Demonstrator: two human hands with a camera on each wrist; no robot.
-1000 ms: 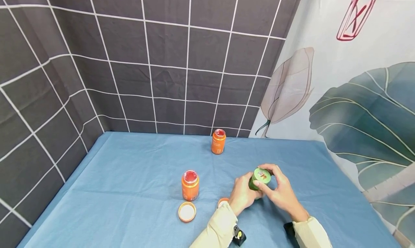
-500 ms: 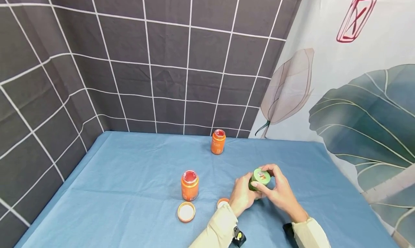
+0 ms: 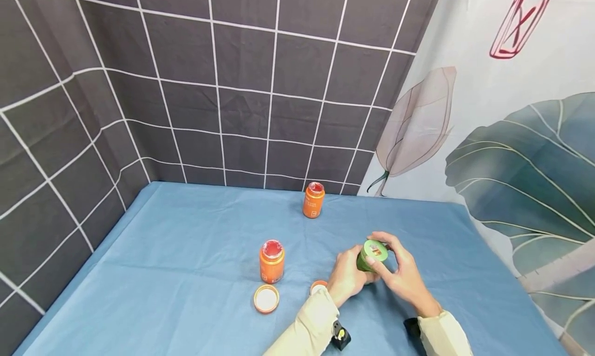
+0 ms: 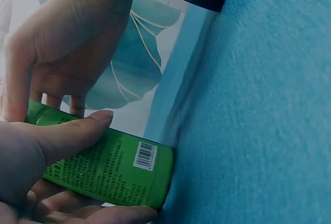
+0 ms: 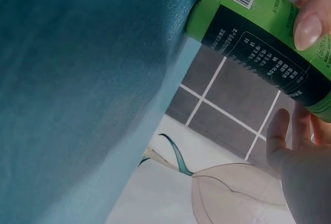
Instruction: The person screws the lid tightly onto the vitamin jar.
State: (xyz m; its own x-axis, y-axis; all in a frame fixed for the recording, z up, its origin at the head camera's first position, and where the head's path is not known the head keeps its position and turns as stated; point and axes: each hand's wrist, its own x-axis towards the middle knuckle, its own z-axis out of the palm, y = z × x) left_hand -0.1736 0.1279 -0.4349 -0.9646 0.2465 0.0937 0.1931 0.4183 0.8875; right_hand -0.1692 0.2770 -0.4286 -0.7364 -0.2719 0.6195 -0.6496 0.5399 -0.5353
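A green bottle (image 3: 363, 263) with a light green lid (image 3: 375, 249) stands at the right of the blue cloth. My left hand (image 3: 347, 276) grips its body low down, thumb across the printed side in the left wrist view, near a white barcode (image 4: 145, 155). Around the lid, the thumb and fingers of my right hand (image 3: 405, 277) hold on from the right. Seen by the right wrist camera, the bottle (image 5: 258, 48) has a dark label panel, and its base is right at the cloth. My left hand and sleeve partly cover an orange-rimmed lid (image 3: 318, 287).
Left of my hands stands an uncapped orange bottle (image 3: 271, 267), with an upturned lid (image 3: 266, 298) in front of it. Another uncapped orange bottle (image 3: 313, 203) stands near the table's back edge. A dark gridded curtain (image 3: 241, 108) hangs behind.
My right thumb and fingers have shifted slightly round the green bottle's lid. My left hand keeps its grip on the body. The head view has tilted a little.
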